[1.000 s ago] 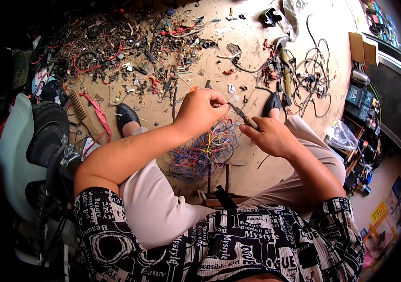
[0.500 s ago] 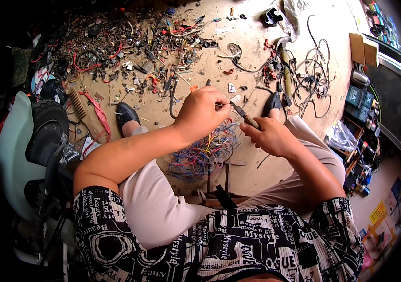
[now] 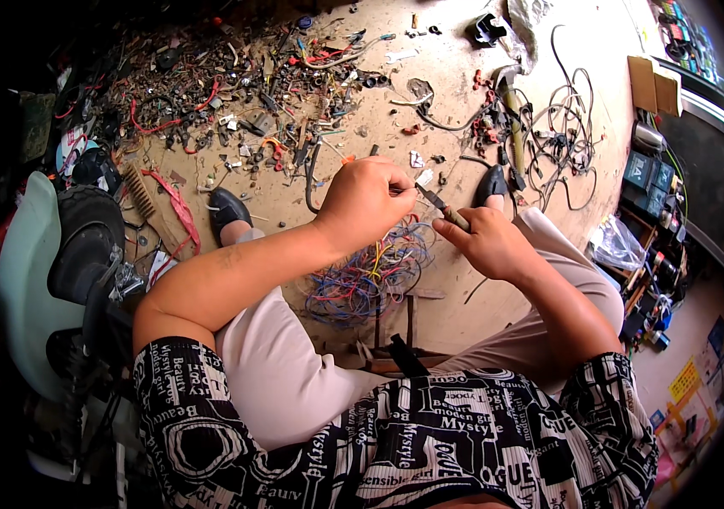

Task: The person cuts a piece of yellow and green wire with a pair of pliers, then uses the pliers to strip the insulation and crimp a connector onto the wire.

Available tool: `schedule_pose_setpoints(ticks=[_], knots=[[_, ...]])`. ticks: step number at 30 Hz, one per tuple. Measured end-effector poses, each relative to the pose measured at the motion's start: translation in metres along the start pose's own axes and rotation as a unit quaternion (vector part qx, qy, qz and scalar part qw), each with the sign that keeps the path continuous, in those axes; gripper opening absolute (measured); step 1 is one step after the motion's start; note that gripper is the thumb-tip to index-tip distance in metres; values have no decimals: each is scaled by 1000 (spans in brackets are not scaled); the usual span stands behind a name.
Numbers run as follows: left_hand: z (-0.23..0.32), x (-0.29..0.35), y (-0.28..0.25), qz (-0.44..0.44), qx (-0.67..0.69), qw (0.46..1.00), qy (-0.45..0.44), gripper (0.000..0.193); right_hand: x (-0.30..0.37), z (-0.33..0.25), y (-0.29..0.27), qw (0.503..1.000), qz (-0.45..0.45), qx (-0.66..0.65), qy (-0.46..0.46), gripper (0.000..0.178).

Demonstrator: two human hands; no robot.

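Note:
My left hand (image 3: pixel 365 197) is closed in a pinch, with a thin dark strand showing at its fingertips; what the strand belongs to is too small to tell. In my right hand (image 3: pixel 487 242) is a knife-like tool (image 3: pixel 455 218) with a brownish handle. Its dark, flat metal end points up and left, almost meeting the left fingertips. Right beside that tip shows a small white piece (image 3: pixel 424 177); whether it is held or lies on the floor I cannot tell. Below both hands, between my legs, lies a tangled heap of thin coloured wires (image 3: pixel 370 284).
Scrap and small parts (image 3: pixel 201 93) cover the floor at the far left. Black cables (image 3: pixel 561 136) lie in loops at the right. A wheel (image 3: pixel 86 242) with a pale green cover stands at my left. Below the wires is a metal frame (image 3: pixel 396 360).
Both hands keep nearly the same place and grip. The tool's metal end has shifted very slightly by the left fingertips.

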State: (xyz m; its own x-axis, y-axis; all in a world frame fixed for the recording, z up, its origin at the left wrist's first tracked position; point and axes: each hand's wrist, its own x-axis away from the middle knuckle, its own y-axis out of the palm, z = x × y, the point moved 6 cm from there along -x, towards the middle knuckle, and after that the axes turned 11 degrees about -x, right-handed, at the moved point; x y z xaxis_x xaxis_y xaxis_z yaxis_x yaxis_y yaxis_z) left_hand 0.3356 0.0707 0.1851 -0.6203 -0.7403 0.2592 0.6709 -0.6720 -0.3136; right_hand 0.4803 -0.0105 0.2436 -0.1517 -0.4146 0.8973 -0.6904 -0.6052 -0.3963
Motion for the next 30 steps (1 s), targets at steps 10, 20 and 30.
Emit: schedule_pose_setpoints(ticks=[10, 20, 30], knots=[[-21, 7, 22, -131, 276, 925, -227, 18, -6, 5, -1, 999, 32, -1, -7, 54], [-9, 0, 6, -54, 74, 995, -50, 15, -11, 17, 8, 995, -59, -78, -15, 61], [0, -3, -3, -18, -11, 1000, 12, 13, -4, -1, -1, 998, -3, 42, -45, 60]])
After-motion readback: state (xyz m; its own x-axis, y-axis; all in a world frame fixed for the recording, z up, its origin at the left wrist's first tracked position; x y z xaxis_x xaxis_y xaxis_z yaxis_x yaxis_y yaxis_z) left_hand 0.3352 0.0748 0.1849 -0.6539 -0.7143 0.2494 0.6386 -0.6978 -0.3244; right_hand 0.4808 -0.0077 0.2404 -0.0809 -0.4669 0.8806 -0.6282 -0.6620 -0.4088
